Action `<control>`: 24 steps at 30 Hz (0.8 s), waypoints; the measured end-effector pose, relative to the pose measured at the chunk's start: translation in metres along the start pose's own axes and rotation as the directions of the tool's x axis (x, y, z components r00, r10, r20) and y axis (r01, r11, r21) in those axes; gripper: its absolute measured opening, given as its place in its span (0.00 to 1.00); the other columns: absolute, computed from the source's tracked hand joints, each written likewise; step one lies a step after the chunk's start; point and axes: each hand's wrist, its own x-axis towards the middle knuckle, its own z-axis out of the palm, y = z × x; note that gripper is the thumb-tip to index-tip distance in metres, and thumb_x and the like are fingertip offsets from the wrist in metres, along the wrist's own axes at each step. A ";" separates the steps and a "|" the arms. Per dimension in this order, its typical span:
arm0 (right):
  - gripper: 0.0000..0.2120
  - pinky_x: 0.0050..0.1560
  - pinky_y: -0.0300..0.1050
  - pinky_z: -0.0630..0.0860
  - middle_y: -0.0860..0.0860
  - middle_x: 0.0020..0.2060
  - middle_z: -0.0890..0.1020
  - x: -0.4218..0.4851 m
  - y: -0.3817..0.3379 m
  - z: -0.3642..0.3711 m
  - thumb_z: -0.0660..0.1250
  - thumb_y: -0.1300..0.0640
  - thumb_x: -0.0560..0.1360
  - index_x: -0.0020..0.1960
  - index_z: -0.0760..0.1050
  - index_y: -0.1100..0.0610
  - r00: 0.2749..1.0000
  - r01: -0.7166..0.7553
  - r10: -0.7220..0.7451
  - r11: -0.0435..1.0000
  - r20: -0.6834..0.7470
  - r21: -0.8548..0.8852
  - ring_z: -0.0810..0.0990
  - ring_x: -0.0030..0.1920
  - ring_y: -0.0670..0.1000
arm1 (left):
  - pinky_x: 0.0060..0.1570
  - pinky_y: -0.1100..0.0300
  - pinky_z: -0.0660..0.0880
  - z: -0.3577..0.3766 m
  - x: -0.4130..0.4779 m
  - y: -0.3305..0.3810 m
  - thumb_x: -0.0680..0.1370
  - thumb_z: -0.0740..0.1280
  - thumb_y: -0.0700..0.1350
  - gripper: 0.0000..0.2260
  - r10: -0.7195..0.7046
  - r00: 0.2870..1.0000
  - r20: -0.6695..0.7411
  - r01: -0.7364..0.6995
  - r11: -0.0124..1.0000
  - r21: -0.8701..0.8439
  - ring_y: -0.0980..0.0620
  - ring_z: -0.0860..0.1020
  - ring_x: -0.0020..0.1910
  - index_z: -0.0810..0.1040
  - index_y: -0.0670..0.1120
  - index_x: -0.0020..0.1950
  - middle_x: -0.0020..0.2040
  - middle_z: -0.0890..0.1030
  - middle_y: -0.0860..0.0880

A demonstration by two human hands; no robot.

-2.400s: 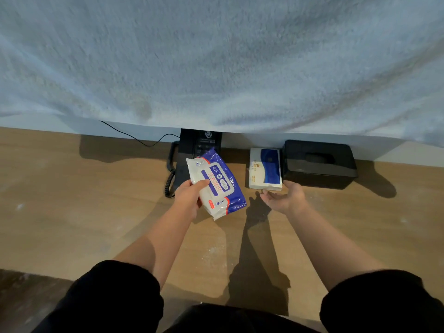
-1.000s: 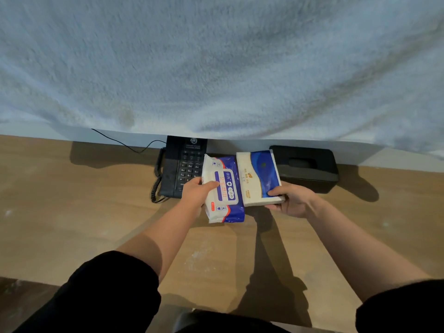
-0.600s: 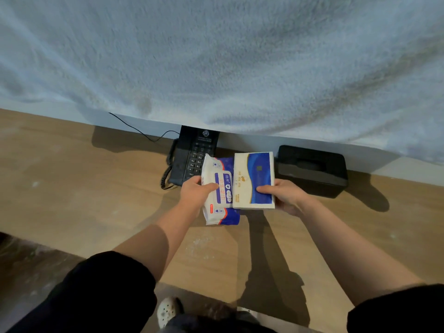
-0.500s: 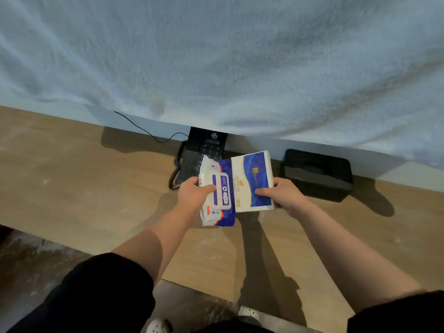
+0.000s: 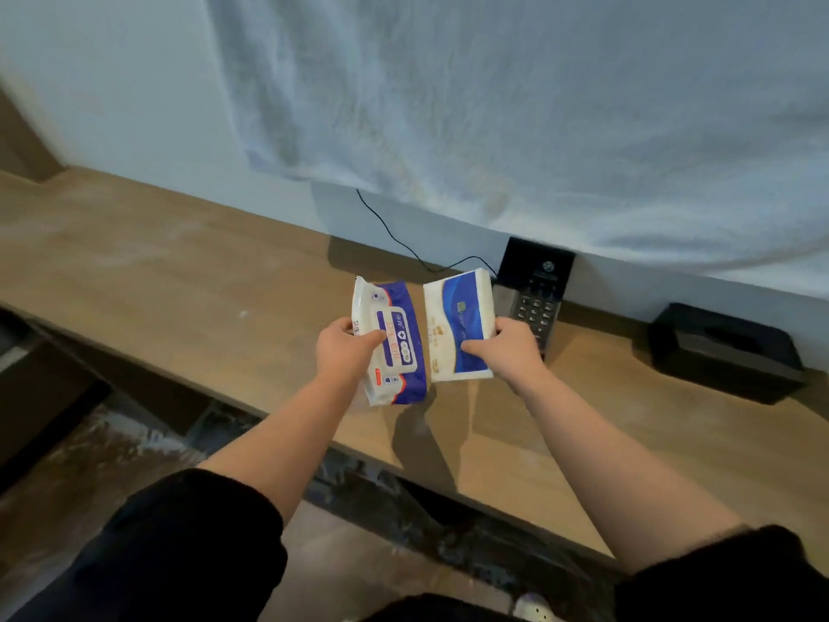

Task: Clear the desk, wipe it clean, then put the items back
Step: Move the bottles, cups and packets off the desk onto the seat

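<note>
Centrally, the left hand (image 5: 343, 352) grips a white-and-blue plastic wet-wipe pack (image 5: 389, 344), while the right hand (image 5: 507, 351) grips a white-and-blue paper tissue pack (image 5: 458, 325), both held above the wooden desk (image 5: 179, 289). At right sit a black corded telephone (image 5: 536, 289) and black tissue box (image 5: 726, 352).

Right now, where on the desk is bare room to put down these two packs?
Widest bare patch: the desk left of the phone and its cord, from the wall to the front edge. A smaller one lies between phone and black box. Crowded: the back right, along the wall.
</note>
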 end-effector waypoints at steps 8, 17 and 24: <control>0.14 0.41 0.45 0.80 0.51 0.48 0.81 -0.013 -0.077 0.110 0.75 0.56 0.70 0.51 0.75 0.56 0.996 0.056 -0.057 0.998 0.068 0.014 0.82 0.45 0.50 | 0.41 0.53 0.80 -0.132 0.041 -0.006 0.74 0.73 0.38 0.11 -0.096 0.993 -0.064 0.085 0.984 -0.158 0.47 0.83 0.45 0.76 0.44 0.54 0.48 0.82 0.45; 0.11 0.46 0.50 0.81 0.51 0.47 0.83 0.024 -0.152 0.219 0.75 0.58 0.69 0.48 0.77 0.55 0.975 0.100 -0.090 0.994 0.204 -0.035 0.82 0.45 0.50 | 0.39 0.54 0.79 -0.232 0.116 -0.006 0.75 0.72 0.38 0.08 -0.183 0.977 -0.113 0.149 0.955 -0.258 0.47 0.82 0.44 0.75 0.45 0.50 0.48 0.82 0.45; 0.15 0.50 0.55 0.82 0.53 0.49 0.83 0.088 -0.227 0.331 0.76 0.58 0.70 0.54 0.78 0.59 0.942 0.040 -0.054 0.998 0.332 0.051 0.84 0.46 0.53 | 0.38 0.55 0.79 -0.339 0.219 0.010 0.75 0.72 0.39 0.14 -0.200 0.966 -0.163 0.155 0.954 -0.255 0.48 0.83 0.44 0.75 0.42 0.59 0.51 0.83 0.44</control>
